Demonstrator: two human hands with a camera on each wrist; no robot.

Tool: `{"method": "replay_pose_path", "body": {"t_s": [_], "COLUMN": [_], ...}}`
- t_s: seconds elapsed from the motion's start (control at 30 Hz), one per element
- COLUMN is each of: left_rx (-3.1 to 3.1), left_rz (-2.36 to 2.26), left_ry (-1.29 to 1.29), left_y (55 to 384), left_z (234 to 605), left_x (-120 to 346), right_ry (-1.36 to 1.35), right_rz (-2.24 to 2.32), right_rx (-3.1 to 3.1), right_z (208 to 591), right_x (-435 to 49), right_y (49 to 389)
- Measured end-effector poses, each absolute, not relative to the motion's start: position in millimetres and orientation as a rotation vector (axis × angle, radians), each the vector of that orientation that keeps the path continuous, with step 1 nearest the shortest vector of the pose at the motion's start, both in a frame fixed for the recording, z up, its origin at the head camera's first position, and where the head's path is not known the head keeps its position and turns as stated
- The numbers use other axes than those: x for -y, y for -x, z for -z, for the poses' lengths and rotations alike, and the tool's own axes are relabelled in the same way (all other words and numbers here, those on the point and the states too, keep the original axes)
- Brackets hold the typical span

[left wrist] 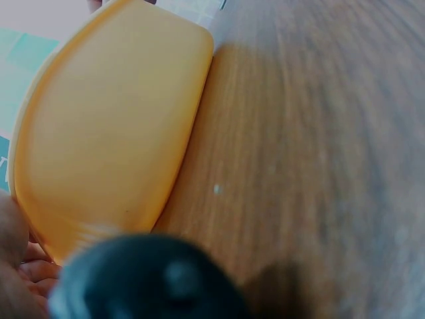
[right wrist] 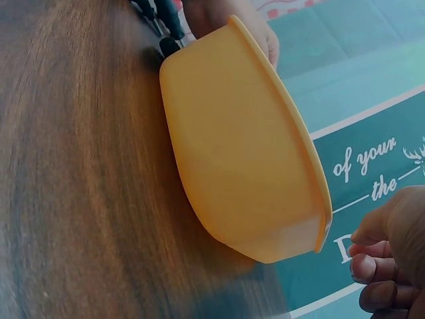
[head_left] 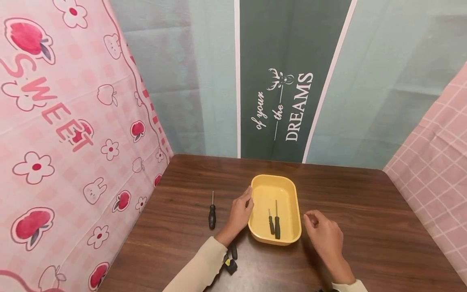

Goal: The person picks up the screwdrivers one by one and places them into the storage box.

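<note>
A yellow tray (head_left: 294,202) stands on the table with two black-handled screwdrivers inside, a shorter one (head_left: 271,225) and a longer one (head_left: 277,228). Against its left outer wall rests my left hand (head_left: 238,211), the fingers running along the side below the rim. Off the right wall, a small gap away, hovers my right hand (head_left: 326,235), its fingers loosely curled around nothing visible. Another black screwdriver (head_left: 212,217) lies on the table left of my left hand, tip pointing away. From the right wrist view, the tray's outer side (right wrist: 232,139) hides its contents.
The brown wooden table (head_left: 365,211) ends at a printed cloth backdrop (head_left: 215,101). Pink cloths hang at the left (head_left: 120,170) and right (head_left: 438,162) sides. Dark and yellow parts (head_left: 230,263) show beside the left sleeve. A blurred dark rounded thing (left wrist: 149,282) fills the bottom of the left wrist view.
</note>
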State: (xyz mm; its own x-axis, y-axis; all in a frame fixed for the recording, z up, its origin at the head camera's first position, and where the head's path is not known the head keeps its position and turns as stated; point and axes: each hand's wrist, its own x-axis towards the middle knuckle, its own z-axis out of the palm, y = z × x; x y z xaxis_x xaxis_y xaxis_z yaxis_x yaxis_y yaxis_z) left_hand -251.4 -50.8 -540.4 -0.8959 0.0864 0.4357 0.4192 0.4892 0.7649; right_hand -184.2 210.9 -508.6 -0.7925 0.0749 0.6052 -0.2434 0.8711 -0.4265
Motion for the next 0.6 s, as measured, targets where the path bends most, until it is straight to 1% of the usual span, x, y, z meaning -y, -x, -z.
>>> {"method": "replay_pose_path", "body": {"t_s": [0.6], "left_rx": [2.391], "left_rz": [1.364], "left_ry": [0.433], "left_y": [251.3], "left_z": [541.4], "left_x": [51.0], "right_ry": [-0.051], "right_rz": [-0.652], "right_rx": [2.474], "right_z": [510.6], "right_x": [-216.7], "right_y": [180.3]}}
